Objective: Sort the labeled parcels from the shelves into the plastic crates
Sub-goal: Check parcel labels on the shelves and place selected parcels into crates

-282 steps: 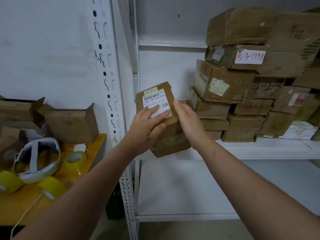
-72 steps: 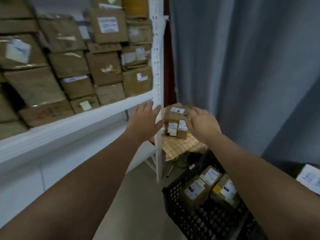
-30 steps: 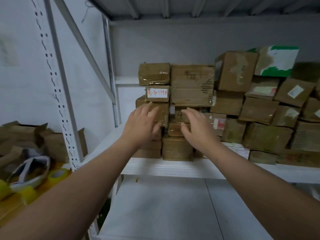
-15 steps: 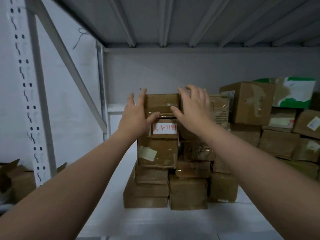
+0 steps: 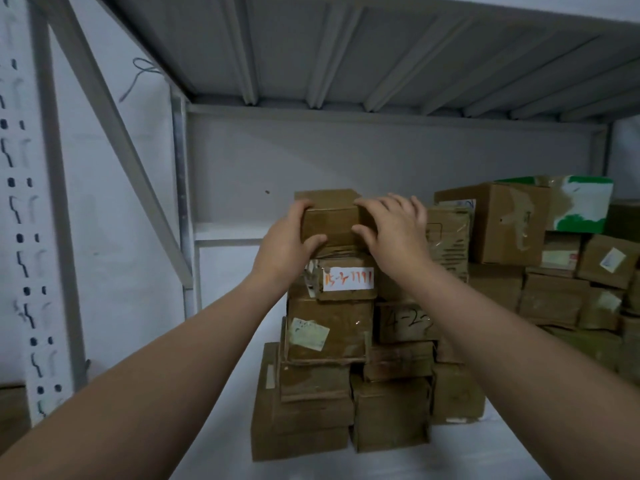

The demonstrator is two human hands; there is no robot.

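Both hands are on the top box (image 5: 329, 221) of the stack (image 5: 325, 375). The left hand (image 5: 287, 240) is curled over its left edge with the thumb on the front, and the right hand (image 5: 394, 226) is gripping the right side the same way. The box sits on the pile on the shelf (image 5: 221, 358). Directly under the hands there's a box with an orange handwritten label (image 5: 348, 278). More boxes are piled to the right of the right hand, with a green-and-white one (image 5: 581, 202) on top.
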